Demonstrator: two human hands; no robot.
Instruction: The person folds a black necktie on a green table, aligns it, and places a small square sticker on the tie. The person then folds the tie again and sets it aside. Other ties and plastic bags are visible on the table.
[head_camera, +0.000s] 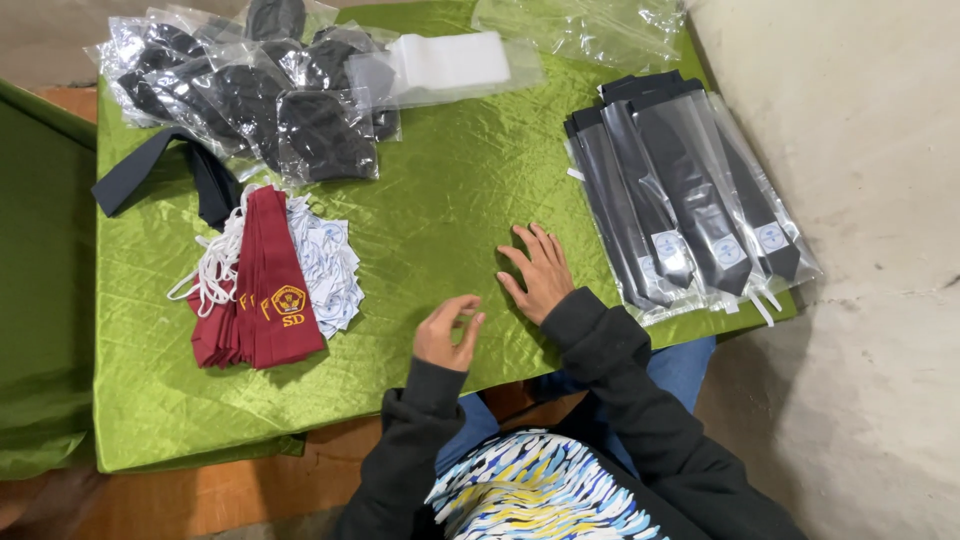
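While neither hand has hold of anything, the work looks to be paused between pieces, at a bare stretch of the green cloth (440, 210) that covers the table.

Containers, from the biggest down:
- At the right lies a fanned stack of bagged ties (690, 200). Each long clear sleeve holds one dark tie with a small round label near the tip.
- At the far left sits a heap of bags (260, 100), shorter clear pouches with dark folded pieces inside. What those pieces are I cannot tell.
- Empty bags (590, 25) lie crumpled at the far right corner.
- One flat pouch (450, 62) between the heaps holds something white.

Loose things lie at the left: maroon ties (270, 290) with a yellow emblem, stacked over white tags (330, 260), with white cords (210, 265) tangled beside them and a dark tie (150, 170) bent on the cloth above.

The right hand (537, 275) lies flat on the cloth with its fingers spread, gripping nothing, and the bagged ties are near on its right. The left hand (448, 335) hangs just above the near edge with its fingers loosely curled toward the thumb and nothing visible between them. The maroon ties are nearest to it, a little way off to its left.

As I judge it, taking up any piece means a reach sideways, since nothing lies under either hand. A tie would also need an empty bag, and those lie across the table.
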